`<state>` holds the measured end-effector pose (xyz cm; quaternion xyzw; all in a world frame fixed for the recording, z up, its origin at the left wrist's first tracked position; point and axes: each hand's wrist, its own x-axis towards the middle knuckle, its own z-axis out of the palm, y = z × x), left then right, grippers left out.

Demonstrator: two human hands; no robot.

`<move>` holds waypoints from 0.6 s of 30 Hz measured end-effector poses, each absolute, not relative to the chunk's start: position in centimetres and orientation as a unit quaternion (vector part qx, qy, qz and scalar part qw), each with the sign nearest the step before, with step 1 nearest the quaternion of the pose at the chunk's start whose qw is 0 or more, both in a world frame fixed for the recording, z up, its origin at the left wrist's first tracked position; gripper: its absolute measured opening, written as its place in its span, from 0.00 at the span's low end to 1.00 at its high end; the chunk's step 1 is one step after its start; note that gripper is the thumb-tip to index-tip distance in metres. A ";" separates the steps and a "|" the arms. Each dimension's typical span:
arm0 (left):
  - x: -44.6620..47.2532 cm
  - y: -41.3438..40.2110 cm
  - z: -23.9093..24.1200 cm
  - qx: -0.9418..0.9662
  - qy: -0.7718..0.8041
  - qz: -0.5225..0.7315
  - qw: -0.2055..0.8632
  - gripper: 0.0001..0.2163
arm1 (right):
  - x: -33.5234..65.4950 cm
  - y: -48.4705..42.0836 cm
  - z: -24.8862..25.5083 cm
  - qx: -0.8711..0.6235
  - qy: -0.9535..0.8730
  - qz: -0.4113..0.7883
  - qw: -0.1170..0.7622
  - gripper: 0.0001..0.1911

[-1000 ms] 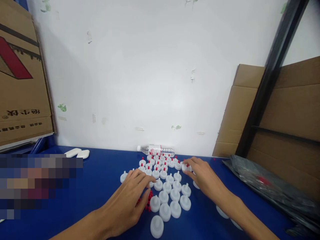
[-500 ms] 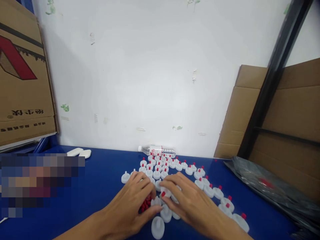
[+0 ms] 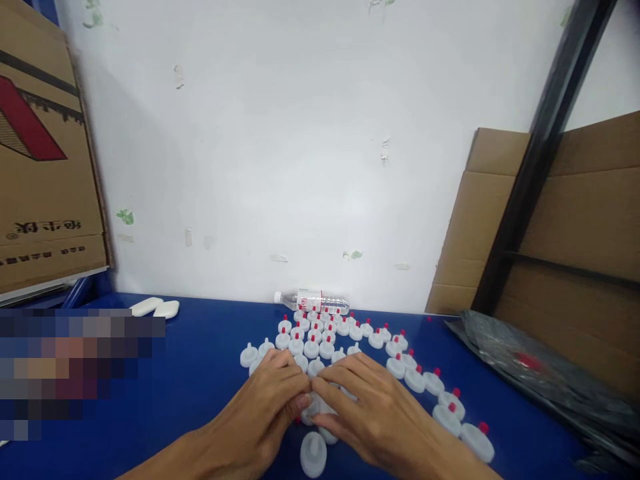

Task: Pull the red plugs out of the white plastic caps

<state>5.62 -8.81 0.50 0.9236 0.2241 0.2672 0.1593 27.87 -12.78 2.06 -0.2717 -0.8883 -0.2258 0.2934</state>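
Note:
Both hands meet over a cluster of white plastic caps [image 3: 320, 350] on the blue table [image 3: 200, 373]. My left hand [image 3: 265, 410] is curled, fingertips pinched against a white cap [image 3: 313, 405] at the cluster's front. My right hand [image 3: 370, 407] lies across the caps beside it, fingers bent, also touching that cap. Several caps behind carry small red tips [image 3: 327, 339]. A row of red-tipped caps [image 3: 435, 393] runs off to the right. One bare white cap [image 3: 313, 455] lies alone nearest me.
A clear water bottle [image 3: 313, 301] lies on its side by the white wall. Cardboard boxes stand at left [image 3: 45, 153] and right [image 3: 575, 220], with a black post [image 3: 540, 153]. A dark plastic bag [image 3: 540, 373] lies at right. Two white oblong pieces [image 3: 155, 307] sit far left.
My right hand came back from the far caps to the front of the cluster and met my left hand. The loose red tips under my left hand are now covered.

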 end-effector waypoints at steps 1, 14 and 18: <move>5.6 -8.7 0.4 0.915 0.234 0.271 0.187 0.15 | 27.9 -12.8 2.2 -0.267 -0.892 -0.223 0.288 0.11; 5.0 -8.4 1.8 0.899 0.267 0.291 0.188 0.19 | 33.4 -10.4 3.9 -0.357 -0.814 -0.296 0.351 0.10; 5.4 -8.5 1.5 0.927 0.265 0.255 0.073 0.12 | 34.7 -9.0 3.6 -0.492 -0.789 -0.201 0.307 0.06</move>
